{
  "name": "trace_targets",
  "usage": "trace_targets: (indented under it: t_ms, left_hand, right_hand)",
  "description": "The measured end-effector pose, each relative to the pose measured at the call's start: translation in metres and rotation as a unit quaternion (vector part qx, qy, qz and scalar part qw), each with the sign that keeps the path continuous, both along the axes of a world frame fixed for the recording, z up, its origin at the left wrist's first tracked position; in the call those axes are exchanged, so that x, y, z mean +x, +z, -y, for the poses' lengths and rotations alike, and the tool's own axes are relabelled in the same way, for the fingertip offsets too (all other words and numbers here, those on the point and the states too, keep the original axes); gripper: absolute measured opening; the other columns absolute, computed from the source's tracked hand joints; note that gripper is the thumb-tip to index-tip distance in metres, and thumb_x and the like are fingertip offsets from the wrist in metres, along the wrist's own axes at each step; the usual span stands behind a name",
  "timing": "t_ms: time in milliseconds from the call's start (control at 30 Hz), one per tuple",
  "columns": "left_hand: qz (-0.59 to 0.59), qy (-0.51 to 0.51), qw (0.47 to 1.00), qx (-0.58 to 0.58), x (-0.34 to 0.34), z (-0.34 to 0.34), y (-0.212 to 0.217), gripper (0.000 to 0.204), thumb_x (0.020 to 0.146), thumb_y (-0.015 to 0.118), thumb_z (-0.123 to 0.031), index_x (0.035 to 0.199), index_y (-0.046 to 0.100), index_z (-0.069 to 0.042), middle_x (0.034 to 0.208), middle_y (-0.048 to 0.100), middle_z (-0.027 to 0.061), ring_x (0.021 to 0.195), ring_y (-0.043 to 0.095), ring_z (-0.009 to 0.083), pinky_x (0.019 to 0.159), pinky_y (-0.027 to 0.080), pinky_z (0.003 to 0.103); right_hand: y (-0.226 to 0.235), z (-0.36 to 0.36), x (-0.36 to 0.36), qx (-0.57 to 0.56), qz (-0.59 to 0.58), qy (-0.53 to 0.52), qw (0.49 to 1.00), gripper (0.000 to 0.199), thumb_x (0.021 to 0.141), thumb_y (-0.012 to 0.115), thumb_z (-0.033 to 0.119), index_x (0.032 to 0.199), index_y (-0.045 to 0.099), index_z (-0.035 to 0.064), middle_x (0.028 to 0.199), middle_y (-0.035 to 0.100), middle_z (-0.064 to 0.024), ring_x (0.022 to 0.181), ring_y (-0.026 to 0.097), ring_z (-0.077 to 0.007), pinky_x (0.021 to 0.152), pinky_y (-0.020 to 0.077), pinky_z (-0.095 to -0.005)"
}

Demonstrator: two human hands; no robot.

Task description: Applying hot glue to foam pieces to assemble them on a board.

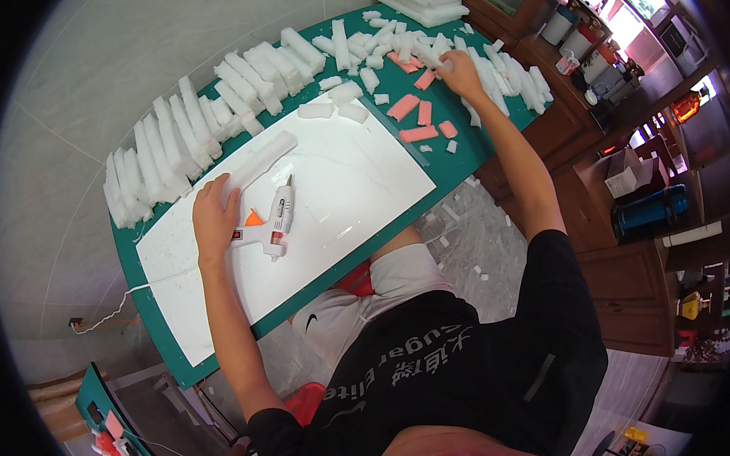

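My left hand (213, 217) is over the white board (363, 179), its thumb and fingers closed around the near end of a long white foam strip (268, 159). Beside that hand lies a white hot glue gun (279, 215) with an orange part, its nozzle pointing away from me. At the far right of the table my right hand (461, 75) has its fingers bent down onto a white foam piece (427, 56) among the loose ones. Its fingertips are partly hidden. Several pink foam pieces (404, 107) lie just left of and below it.
Tall white foam blocks (166, 147) line the far left edge of the green table (130, 263). Short foam blocks (317, 110) rest on the board's far corner. A white cord (127, 294) runs off the left edge. Wooden cabinets (628, 290) stand to the right; foam scraps litter the floor.
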State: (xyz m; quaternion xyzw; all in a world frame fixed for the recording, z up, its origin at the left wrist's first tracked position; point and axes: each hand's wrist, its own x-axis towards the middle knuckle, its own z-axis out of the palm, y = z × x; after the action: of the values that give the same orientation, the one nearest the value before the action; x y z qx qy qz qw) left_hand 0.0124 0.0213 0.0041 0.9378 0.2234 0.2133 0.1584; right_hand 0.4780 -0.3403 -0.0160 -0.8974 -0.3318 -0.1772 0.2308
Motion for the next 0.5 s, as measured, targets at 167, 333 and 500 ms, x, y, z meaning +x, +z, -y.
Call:
trace_targets:
  t_ms: [167,333,500]
  left_hand:
    - [-0.004,0.011,1.000,0.016,-0.003,0.000,-0.001,0.033,0.092,0.067,-0.018,0.121,0.067,-0.003,0.118,0.068,0.0180,0.108,0.063,0.0342,0.096,0.049,0.041]
    - [-0.003,0.011,1.000,0.007,-0.002,-0.002,-0.003,0.033,0.093,0.067,-0.019,0.122,0.067,-0.004,0.120,0.068,0.0170,0.110,0.062,0.0336,0.098,0.049,0.040]
    - [-0.006,0.009,1.000,0.007,-0.003,-0.003,-0.004,0.033,0.093,0.067,-0.019,0.122,0.067,-0.004,0.120,0.068,0.0172,0.111,0.062,0.0336,0.098,0.049,0.040]
  right_hand:
    - [0.046,0.013,0.014,0.156,-0.050,-0.009,0.986,0.033,0.084,0.073,0.029,0.106,0.067,0.0037,0.110,0.066,-0.0153,0.102,0.064,-0.0284,0.085,0.0530,-0.0388]
    - [0.088,0.031,0.011,0.339,-0.269,0.012,0.901,0.026,0.094,0.067,0.024,0.112,0.065,0.0056,0.104,0.065,-0.0067,0.092,0.064,-0.0173,0.075,0.0581,-0.0321]
    - [0.105,0.038,0.003,0.370,-0.293,0.038,0.881,0.027,0.094,0.066,0.023,0.114,0.064,0.0044,0.106,0.065,-0.0066,0.094,0.063,-0.0165,0.078,0.0575,-0.0314]
